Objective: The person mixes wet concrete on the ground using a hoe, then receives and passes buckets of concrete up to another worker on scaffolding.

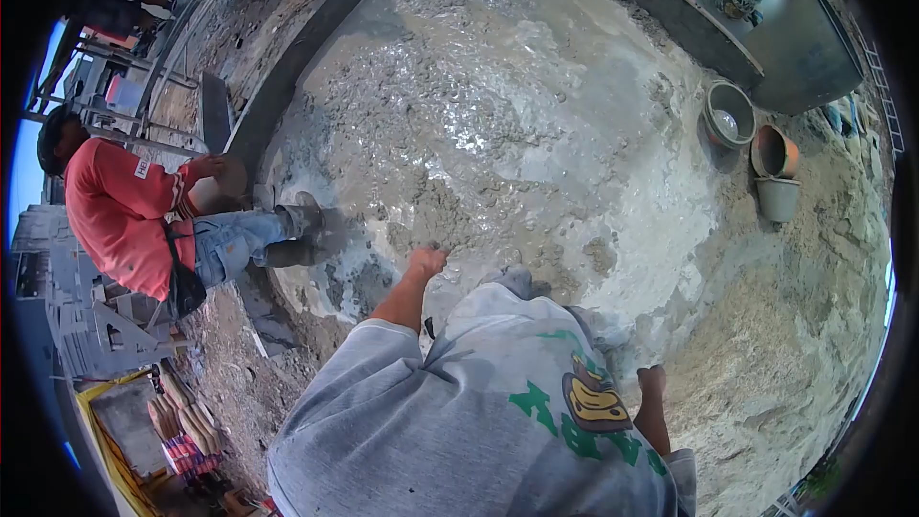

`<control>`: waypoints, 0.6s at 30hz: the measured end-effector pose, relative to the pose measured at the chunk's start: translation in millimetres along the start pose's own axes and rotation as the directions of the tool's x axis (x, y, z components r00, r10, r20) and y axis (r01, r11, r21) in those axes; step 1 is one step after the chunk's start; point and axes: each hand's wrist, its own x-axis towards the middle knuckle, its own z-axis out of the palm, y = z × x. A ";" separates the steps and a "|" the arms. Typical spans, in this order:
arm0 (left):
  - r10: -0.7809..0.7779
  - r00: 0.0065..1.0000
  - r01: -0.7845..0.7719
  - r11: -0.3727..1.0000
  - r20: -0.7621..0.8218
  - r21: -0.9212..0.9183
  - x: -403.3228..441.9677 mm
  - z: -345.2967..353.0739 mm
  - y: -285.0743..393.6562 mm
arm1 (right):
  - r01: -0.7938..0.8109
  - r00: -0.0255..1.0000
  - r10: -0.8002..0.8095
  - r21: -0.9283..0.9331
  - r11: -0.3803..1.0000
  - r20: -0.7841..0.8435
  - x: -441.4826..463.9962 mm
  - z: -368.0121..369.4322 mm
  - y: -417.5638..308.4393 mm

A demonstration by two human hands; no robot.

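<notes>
Wet grey concrete mix (459, 124) spreads across the ground in front of me. My left hand (429, 258) hangs over its near edge, fingers curled in; whether anything is in it is too small to make out. Lower right, beside my grey shirt (459, 421), my right hand (652, 379) hangs down over pale wet ground, its fingers too small to read. At the left a co-worker in a red top (124, 206) and rubber boots (302, 220) stands at the mix's edge, holding a bucket (220, 184).
A low concrete wall (287, 67) borders the mix on the left, another (670, 10) at the upper right. Buckets (729, 115), (777, 199) and a large grey tub (809, 53) stand at the right. Sand (795, 354) is heaped lower right. Cement bags (182, 416) lie lower left.
</notes>
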 end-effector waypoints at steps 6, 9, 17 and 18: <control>-0.123 0.987 0.155 0.866 0.099 -0.474 -53.4 -35.9 66.8 | 0.428 0.895 -0.374 0.241 0.871 -0.242 64.1 -50.1 -183.0; -0.136 0.988 0.155 0.817 0.075 -0.556 -42.8 -58.3 54.7 | 0.519 0.848 -0.441 0.292 0.803 -0.294 27.6 -88.2 -267.1; -0.310 0.946 0.120 0.619 -0.100 -0.776 -54.4 -116.2 -20.4 | 0.526 0.850 -0.515 0.137 0.840 -0.108 27.6 -61.9 -287.3; -0.328 0.940 0.140 0.620 -0.093 -0.772 -64.1 -112.2 -29.6 | 0.506 0.862 -0.493 0.189 0.841 -0.117 36.1 -51.4 -265.7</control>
